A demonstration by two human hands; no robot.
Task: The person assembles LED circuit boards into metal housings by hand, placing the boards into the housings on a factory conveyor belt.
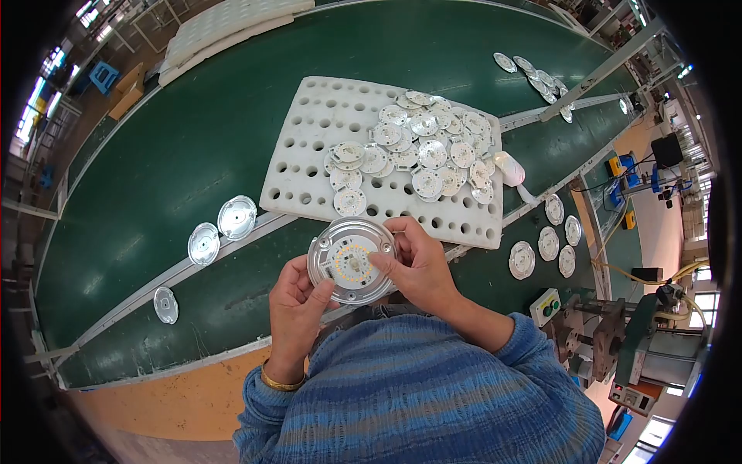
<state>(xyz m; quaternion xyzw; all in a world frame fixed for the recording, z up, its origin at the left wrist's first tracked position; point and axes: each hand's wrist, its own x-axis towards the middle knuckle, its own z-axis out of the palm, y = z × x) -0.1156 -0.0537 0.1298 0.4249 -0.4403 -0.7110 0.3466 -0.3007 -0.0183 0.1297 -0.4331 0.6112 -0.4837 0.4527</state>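
Close in front of my body I hold a round, shiny lamp base [316, 255] with a white LED board [349, 267] inside it. The board carries a ring of yellow LEDs. My left hand [297, 300] grips the lower left rim, thumb on the front. On the opposite side my right hand [423, 269] holds the rim, its thumb pressed on the board's right part. Just beyond, a white foam tray [309, 139] with rows of holes bears a heap of loose white LED boards [433, 154].
Two silver discs [236, 217] lie left of the tray, a third disc [165, 305] nearer me. Several discs [521, 260] rest at right, more [533, 76] far right. A metal rail [185, 267] crosses the green belt [154, 170]. A button box [546, 308] and machine stand at right.
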